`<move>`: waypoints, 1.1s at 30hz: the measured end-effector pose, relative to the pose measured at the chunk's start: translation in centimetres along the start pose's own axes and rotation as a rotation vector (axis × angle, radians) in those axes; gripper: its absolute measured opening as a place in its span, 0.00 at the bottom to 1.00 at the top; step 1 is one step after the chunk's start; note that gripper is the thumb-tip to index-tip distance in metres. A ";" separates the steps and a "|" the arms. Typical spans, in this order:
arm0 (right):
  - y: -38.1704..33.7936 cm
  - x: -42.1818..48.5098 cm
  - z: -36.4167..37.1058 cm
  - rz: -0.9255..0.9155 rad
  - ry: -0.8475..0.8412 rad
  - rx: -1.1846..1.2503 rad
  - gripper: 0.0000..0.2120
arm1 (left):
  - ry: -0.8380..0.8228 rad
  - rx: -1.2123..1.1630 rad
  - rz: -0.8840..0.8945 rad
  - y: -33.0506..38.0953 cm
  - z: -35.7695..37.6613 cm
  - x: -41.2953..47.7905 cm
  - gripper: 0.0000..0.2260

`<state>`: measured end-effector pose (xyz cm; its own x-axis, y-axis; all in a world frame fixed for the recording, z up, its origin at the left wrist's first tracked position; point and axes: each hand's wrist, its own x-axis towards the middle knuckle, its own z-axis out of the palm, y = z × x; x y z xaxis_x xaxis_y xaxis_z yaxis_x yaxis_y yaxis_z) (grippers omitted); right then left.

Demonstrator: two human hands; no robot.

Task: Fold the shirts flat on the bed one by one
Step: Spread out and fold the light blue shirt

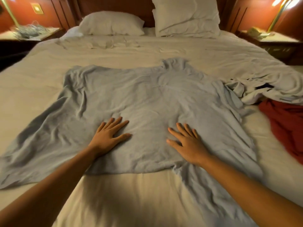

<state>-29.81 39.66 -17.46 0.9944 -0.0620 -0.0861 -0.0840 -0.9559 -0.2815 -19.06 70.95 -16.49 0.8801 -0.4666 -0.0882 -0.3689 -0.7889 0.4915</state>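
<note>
Both hands flat, fingers spread.

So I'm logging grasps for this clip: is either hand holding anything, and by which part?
Nothing is held. The left hand and the right hand both lie flat, fingers straight, on the grey-blue shirt.

Wrinkled pale-blue matt cloth shirt on creased cream cloth bed sheet; crumpled dark-red cloth garment; glossy brass lamp stem.
</note>
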 end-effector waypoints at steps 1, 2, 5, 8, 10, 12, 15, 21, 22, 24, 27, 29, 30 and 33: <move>-0.3 -0.5 -0.3 -0.008 -0.020 0.056 0.29 | -0.021 -0.096 0.002 0.3 -0.3 -0.5 0.33; -0.6 -1.2 -0.7 -0.018 -0.044 0.112 0.28 | -0.052 -0.196 0.014 0.5 -0.6 -1.2 0.33; -1.5 -4.0 -1.5 -0.039 -0.087 0.232 0.28 | -0.164 -0.409 0.108 0.7 -1.2 -4.2 0.31; -2.4 -7.3 -1.7 -0.056 -0.066 0.295 0.38 | -0.219 -0.493 0.176 0.4 -1.5 -7.1 0.26; -2.9 -9.0 -1.4 -0.060 -0.023 0.315 0.42 | -0.226 -0.491 0.200 0.4 -1.7 -8.5 0.25; -3.6 -10.4 -0.9 -0.052 0.072 0.319 0.40 | -0.221 -0.458 0.219 0.4 -1.8 -9.4 0.24; -4.1 -12.3 0.5 -0.065 0.316 0.332 0.29 | -0.151 -0.417 0.212 0.1 -1.9 -10.3 0.18; -3.1 -14.7 1.7 -0.040 0.569 0.333 0.11 | 0.195 -0.294 0.177 -2.5 -1.8 -12.4 0.09; -2.8 -15.1 1.6 -0.050 0.573 0.314 0.10 | 0.239 -0.262 0.178 -3.0 -1.9 -12.9 0.08; -1.9 -16.1 1.5 -0.061 0.551 0.266 0.11 | 0.298 -0.191 0.205 -4.0 -2.4 -13.9 0.07; -0.4 -17.5 1.4 -0.074 0.527 0.216 0.09 | 0.369 -0.096 0.196 -5.9 -3.7 -15.5 0.08; 0.2 -18.2 0.9 -0.079 0.513 0.235 0.08 | 0.425 -0.052 0.154 -6.8 -4.3 -16.6 0.07; 0.2 -18.5 0.3 -0.052 0.516 0.261 0.07 | 0.449 -0.041 0.142 -7.1 -4.7 -17.0 0.07; 0.3 -18.0 -2.2 0.055 0.619 0.432 0.09 | 0.501 0.051 0.130 -6.7 -6.0 -17.6 0.03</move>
<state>-47.59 39.87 -13.89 0.8319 -0.3781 0.4061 -0.0252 -0.7569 -0.6530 -30.32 86.82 -13.04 0.8563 -0.3230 0.4029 -0.4879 -0.7617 0.4264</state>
